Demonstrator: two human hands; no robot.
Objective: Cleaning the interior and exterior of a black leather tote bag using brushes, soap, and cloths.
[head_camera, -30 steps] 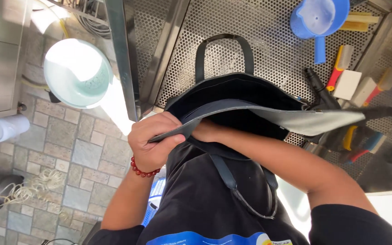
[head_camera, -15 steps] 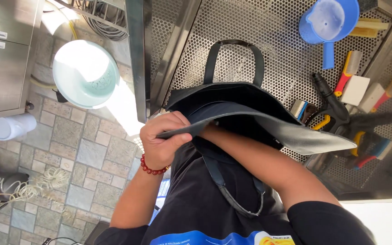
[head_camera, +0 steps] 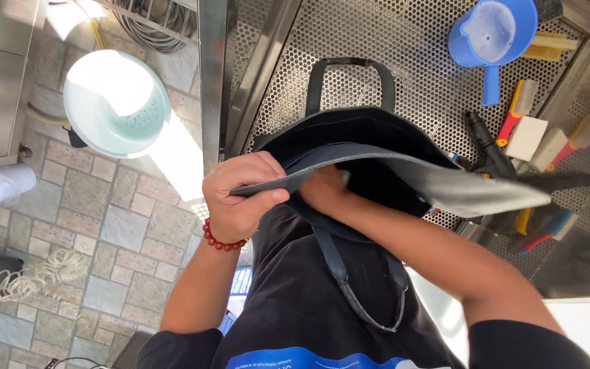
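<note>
Left hand (head_camera: 240,198) has its grip clenched on the near rim of a black tote bag (head_camera: 377,147), held open over the perforated metal table (head_camera: 411,48); right hand (head_camera: 322,188) reaches inside the bag mouth, fingers hidden, so can't tell its grip. Blue scoop (head_camera: 489,34) sits at the table's far edge, brushes (head_camera: 517,109) towards its right edge, pale bucket (head_camera: 114,102) on the tiled floor (head_camera: 90,219) left of the table

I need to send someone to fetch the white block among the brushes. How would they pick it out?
On the perforated metal counter, look right of the black bag, below the blue scoop. The white block lies beside a red-handled brush: plain, rectangular, no handle or bristles.
</note>
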